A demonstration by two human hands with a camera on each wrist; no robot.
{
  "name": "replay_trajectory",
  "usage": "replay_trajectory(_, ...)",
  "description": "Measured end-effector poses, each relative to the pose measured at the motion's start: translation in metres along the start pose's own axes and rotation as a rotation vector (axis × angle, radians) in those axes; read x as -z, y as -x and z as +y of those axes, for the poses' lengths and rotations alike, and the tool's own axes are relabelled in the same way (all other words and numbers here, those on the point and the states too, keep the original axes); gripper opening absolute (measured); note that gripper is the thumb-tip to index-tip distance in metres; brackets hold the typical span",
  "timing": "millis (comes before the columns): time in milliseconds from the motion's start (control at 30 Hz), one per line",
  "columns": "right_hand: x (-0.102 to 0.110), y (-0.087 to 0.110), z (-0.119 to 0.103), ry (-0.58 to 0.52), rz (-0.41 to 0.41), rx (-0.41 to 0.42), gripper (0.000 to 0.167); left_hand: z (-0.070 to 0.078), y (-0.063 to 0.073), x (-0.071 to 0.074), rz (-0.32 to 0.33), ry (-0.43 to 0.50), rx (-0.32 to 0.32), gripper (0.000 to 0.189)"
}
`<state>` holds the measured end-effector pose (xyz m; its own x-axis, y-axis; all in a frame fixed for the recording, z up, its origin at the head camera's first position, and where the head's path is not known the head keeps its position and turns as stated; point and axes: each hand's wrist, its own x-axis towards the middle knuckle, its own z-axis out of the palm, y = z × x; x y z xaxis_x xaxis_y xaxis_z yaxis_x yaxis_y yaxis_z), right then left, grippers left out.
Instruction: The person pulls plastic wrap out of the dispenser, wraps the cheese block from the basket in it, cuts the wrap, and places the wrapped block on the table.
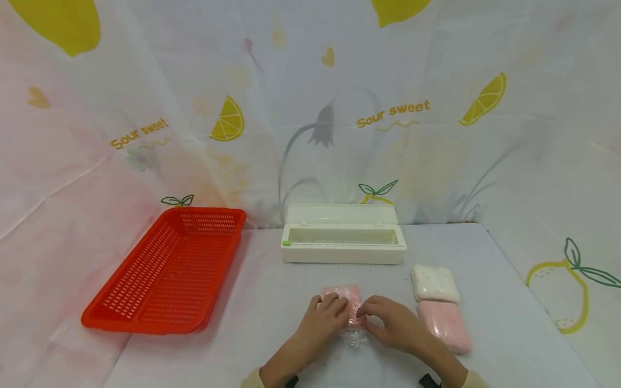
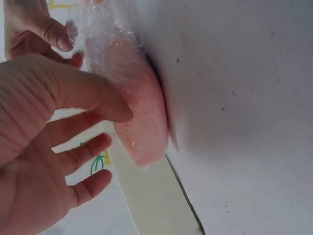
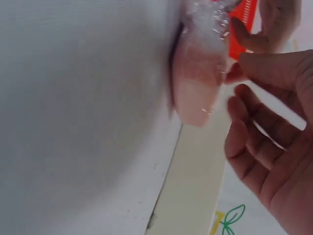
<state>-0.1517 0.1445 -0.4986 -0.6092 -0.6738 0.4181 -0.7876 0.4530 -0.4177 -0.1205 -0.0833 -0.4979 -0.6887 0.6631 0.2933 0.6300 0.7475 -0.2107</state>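
A pink block [image 1: 350,294] wrapped in clear plastic film lies on the white table, its loose film [image 1: 354,338] bunched at the near end. My left hand [image 1: 322,322] lies over its left side, fingers spread and relaxed; in the left wrist view the thumb [image 2: 115,105] rests against the pink side. On the other side is my right hand [image 1: 390,322], with loosely bent fingers. In the right wrist view its thumb and forefinger tips come close together right at the film-covered edge.
To the right lie a white wrapped block [image 1: 435,284] and another pink wrapped block [image 1: 444,325], end to end. Behind the hands stands a white film dispenser box [image 1: 343,255] with its lid raised. A red perforated basket [image 1: 145,322] is at the left, before a lemon-print cloth [image 1: 301,108].
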Motion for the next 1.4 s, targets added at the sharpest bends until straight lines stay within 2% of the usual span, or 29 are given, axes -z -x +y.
replay_trajectory(133,-0.004,0.001,0.002,0.032,0.051,0.173,0.037,0.002,0.004,0.004,-0.019,0.044,-0.029,0.051)
replay_trajectory(233,-0.007,0.002,0.004,0.041,0.013,0.254,0.046,0.004,0.005,0.004,0.006,0.084,-0.043,0.050)
replay_trajectory(367,-0.012,0.004,0.004,0.123,-0.061,0.264,0.045,0.006,0.007,0.001,0.036,0.097,-0.050,0.043)
replay_trajectory(433,-0.014,0.005,0.003,0.176,-0.067,0.253,0.040,0.006,0.007,-0.002,0.044,0.091,-0.049,0.041)
replay_trajectory(633,-0.023,0.001,-0.001,0.261,0.029,0.288,0.030,0.009,0.008,-0.009,0.082,0.040,-0.057,0.035)
replay_trajectory(767,-0.027,0.000,-0.005,0.265,0.088,0.316,0.021,0.010,0.008,-0.011,0.060,0.032,-0.055,0.043)
replay_trajectory(867,-0.027,0.000,-0.007,0.211,0.102,0.302,0.017,0.008,0.009,-0.010,0.028,0.047,-0.047,0.052)
replay_trajectory(1000,-0.028,0.003,-0.008,0.101,0.100,0.263,0.022,0.005,0.010,-0.008,0.016,0.096,-0.035,0.057)
replay_trajectory(1100,-0.028,0.004,-0.009,0.035,0.104,0.236,0.028,0.003,0.010,-0.007,0.019,0.125,-0.034,0.049)
replay_trajectory(1167,-0.028,0.005,-0.010,0.001,0.111,0.214,0.030,0.002,0.010,-0.006,-0.005,0.167,-0.026,0.040)
replay_trajectory(1267,-0.028,0.004,-0.013,-0.034,0.131,0.142,0.028,0.001,0.010,-0.004,-0.021,0.246,-0.002,0.022)
replay_trajectory(1333,-0.030,0.002,-0.014,-0.034,0.154,0.082,0.022,0.000,0.009,-0.005,0.001,0.284,0.017,0.015)
replay_trajectory(1400,-0.033,-0.001,-0.016,-0.017,0.191,0.025,0.016,-0.002,0.007,-0.006,0.071,0.298,0.022,0.009)
